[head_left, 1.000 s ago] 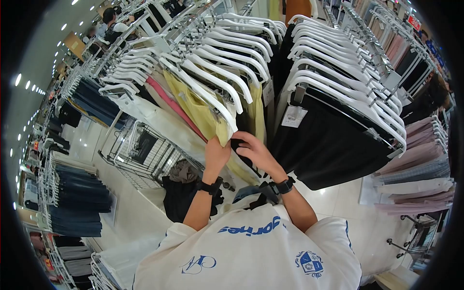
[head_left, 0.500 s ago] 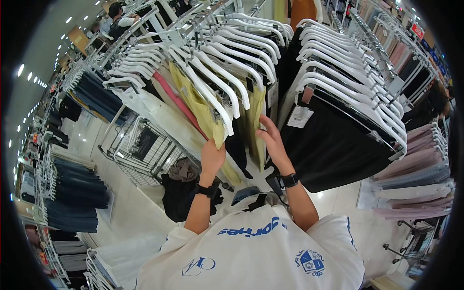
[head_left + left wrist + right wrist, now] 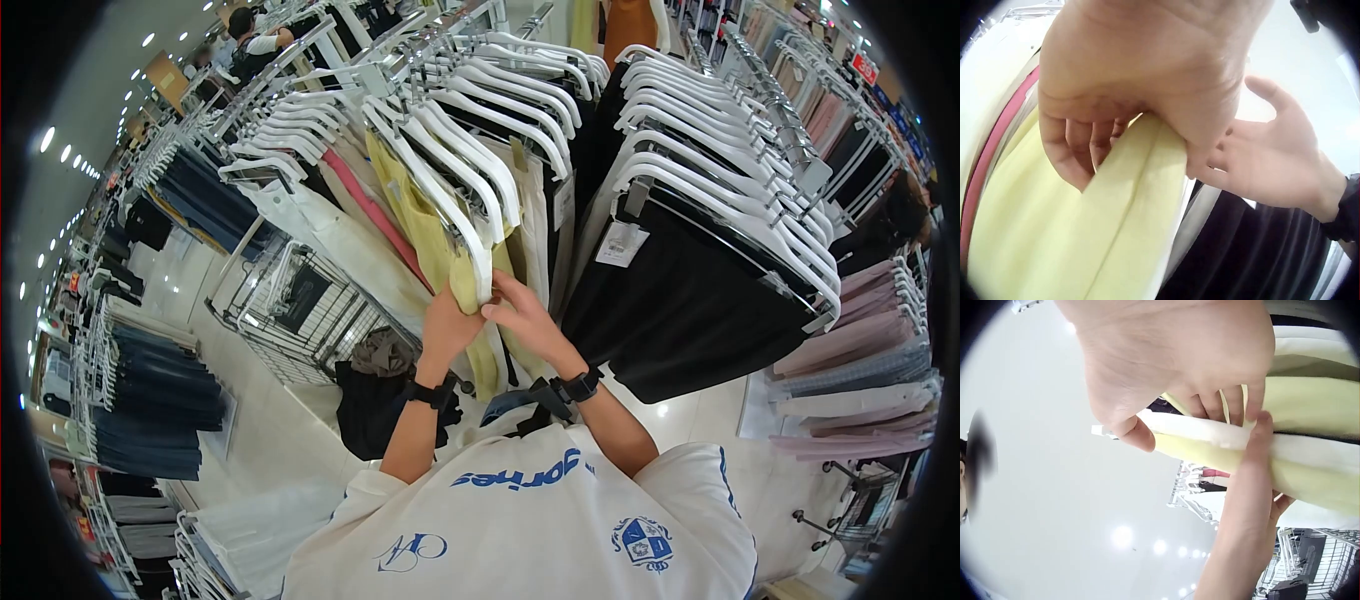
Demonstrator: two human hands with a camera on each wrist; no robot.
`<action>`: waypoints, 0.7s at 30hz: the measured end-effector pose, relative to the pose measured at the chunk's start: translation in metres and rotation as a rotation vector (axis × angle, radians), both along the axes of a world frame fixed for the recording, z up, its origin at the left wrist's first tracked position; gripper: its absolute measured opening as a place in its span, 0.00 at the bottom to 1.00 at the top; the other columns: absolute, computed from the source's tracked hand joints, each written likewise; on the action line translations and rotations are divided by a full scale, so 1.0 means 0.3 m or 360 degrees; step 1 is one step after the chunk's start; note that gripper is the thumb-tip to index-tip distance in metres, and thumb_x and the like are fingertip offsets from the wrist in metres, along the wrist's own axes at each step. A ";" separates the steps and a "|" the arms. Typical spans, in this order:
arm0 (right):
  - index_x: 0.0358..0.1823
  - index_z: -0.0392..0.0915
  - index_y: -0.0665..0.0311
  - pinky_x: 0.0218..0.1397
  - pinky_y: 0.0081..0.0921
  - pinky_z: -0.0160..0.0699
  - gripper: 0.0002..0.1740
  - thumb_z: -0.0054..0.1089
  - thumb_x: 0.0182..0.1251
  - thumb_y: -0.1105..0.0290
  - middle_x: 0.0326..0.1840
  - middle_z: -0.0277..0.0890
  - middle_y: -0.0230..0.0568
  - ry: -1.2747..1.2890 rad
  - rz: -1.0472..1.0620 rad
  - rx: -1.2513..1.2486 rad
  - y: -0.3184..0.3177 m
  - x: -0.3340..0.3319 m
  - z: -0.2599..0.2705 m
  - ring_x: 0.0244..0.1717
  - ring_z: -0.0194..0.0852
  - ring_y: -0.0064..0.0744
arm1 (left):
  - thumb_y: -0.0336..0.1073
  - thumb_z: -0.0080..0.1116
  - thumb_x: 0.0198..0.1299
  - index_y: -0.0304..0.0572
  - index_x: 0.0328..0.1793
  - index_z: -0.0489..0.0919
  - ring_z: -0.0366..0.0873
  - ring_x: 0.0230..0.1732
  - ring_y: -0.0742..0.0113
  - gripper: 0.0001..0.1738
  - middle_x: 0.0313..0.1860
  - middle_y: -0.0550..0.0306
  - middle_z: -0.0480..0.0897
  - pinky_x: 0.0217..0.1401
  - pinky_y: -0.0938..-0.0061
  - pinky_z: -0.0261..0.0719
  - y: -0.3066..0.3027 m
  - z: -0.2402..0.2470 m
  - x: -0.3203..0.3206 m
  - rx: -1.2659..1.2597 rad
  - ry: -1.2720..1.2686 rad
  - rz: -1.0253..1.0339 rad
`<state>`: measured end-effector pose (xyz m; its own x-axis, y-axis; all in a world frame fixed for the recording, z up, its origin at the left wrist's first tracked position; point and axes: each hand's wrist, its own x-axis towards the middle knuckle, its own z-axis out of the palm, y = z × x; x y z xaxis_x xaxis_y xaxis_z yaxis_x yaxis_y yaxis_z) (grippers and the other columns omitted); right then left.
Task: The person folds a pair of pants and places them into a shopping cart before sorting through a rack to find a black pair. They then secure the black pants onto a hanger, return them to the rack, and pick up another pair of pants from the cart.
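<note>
My left hand (image 3: 447, 325) grips pale yellow trousers (image 3: 402, 200) near the top edge, beneath the end of a white hanger (image 3: 455, 220). In the left wrist view, its fingers curl round the folded yellow cloth (image 3: 1129, 200). Opposite it, my right hand (image 3: 525, 318) touches the front of the yellow and white garments by the hanger ends. Its thumb (image 3: 1141, 436) stands apart from the fingers, which reach behind a white strip (image 3: 1194, 427) in the right wrist view. Both hands are close together at the hanger tip.
Black garments on white hangers (image 3: 720, 220) hang close on the right. Left of the hands hang a pink garment (image 3: 365, 205) and white trousers (image 3: 310, 235). A wire cart (image 3: 290, 345) with dark clothes (image 3: 385, 410) stands below left. Another person (image 3: 250, 45) is at the far upper left.
My right hand first moved right to another yellow garment, then came back left beside my left hand. The front hangers now sit closer together. My left hand keeps its grip on the yellow trousers.
</note>
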<state>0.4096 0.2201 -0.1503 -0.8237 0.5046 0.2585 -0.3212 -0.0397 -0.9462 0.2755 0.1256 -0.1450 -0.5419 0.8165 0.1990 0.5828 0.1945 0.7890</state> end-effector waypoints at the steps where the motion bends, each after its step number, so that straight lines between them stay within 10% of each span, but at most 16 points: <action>1: 0.75 0.62 0.71 0.76 0.39 0.63 0.36 0.60 0.70 0.64 0.73 0.68 0.50 0.0004 0.0031 0.0072 0.000 0.005 0.003 0.75 0.64 0.41 | 0.40 0.65 0.62 0.36 0.49 0.84 0.83 0.46 0.33 0.16 0.39 0.34 0.85 0.45 0.51 0.80 0.011 -0.025 -0.017 -0.0016 -0.0023 0.0057; 8: 0.73 0.67 0.67 0.71 0.33 0.68 0.31 0.58 0.68 0.69 0.71 0.71 0.44 0.0015 -0.0171 -0.0048 0.073 0.066 -0.022 0.70 0.69 0.35 | 0.40 0.59 0.66 0.33 0.50 0.84 0.82 0.45 0.32 0.16 0.38 0.30 0.84 0.44 0.50 0.80 0.010 -0.039 -0.018 -0.0159 0.0116 0.0128; 10: 0.71 0.68 0.69 0.69 0.31 0.69 0.30 0.57 0.68 0.72 0.70 0.71 0.46 -0.0020 -0.0904 0.0034 0.089 0.076 -0.024 0.70 0.69 0.34 | 0.40 0.59 0.67 0.32 0.50 0.83 0.82 0.44 0.31 0.17 0.38 0.31 0.84 0.44 0.50 0.80 0.000 -0.044 -0.013 -0.0166 0.0053 0.0117; 21: 0.73 0.67 0.71 0.77 0.33 0.58 0.31 0.54 0.69 0.70 0.72 0.69 0.46 -0.0156 -0.0574 -0.0157 0.140 0.084 0.001 0.76 0.62 0.36 | 0.41 0.59 0.68 0.30 0.48 0.83 0.83 0.41 0.34 0.17 0.35 0.33 0.85 0.42 0.53 0.79 -0.042 -0.021 0.004 -0.0183 -0.0064 0.0142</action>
